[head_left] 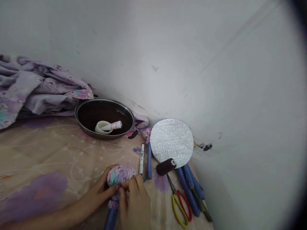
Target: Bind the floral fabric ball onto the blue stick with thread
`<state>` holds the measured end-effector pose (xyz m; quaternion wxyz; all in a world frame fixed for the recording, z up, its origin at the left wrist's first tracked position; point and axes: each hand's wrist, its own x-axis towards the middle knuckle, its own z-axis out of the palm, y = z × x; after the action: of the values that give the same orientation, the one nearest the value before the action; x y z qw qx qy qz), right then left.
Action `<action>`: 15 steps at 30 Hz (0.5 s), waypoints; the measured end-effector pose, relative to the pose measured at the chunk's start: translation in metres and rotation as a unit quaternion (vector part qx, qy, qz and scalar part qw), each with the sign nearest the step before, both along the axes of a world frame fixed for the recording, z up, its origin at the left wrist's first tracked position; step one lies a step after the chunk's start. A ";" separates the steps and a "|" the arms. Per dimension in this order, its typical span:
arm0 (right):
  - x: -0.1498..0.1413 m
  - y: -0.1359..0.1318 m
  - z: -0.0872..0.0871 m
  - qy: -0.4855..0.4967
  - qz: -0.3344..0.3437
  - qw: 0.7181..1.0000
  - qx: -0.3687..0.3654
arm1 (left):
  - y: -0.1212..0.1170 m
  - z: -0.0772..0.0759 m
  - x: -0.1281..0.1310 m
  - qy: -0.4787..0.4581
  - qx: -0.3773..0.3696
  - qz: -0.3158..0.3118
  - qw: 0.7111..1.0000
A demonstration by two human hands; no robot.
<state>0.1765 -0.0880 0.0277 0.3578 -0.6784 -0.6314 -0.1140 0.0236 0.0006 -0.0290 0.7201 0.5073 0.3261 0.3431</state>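
Low in the view, my left hand [103,189] is closed around a round head covered in floral cloth [121,172]. The head sits on a blue-wrapped handle [111,218] that runs down out of view, with bunched cloth at its neck. My right hand [137,204] is closed at the same neck, fingers pinched against my left thumb. Whatever lies between its fingertips is hidden. Just beyond the hands are a white marker pen [142,159] and another blue-wrapped stick [149,161] with a floral end.
A dark pan [82,123] holds a small white bowl [98,128] with a white paper roll. To the right are a silver foil disc [171,140], a dark thread spool [164,167], red-and-yellow scissors [179,204] and several blue-wrapped sticks [188,191]. Floral cloth [45,86] lies against the wall.
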 end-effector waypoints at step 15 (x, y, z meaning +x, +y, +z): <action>0.000 0.001 0.015 -0.088 -0.015 0.994 0.064 | -0.004 -0.014 0.010 -0.032 -0.032 0.011 0.999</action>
<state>0.1764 -0.0868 0.0427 0.3422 -0.6507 -0.6417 -0.2185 0.0335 -0.0038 -0.0426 0.7422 0.4691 0.3197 0.3561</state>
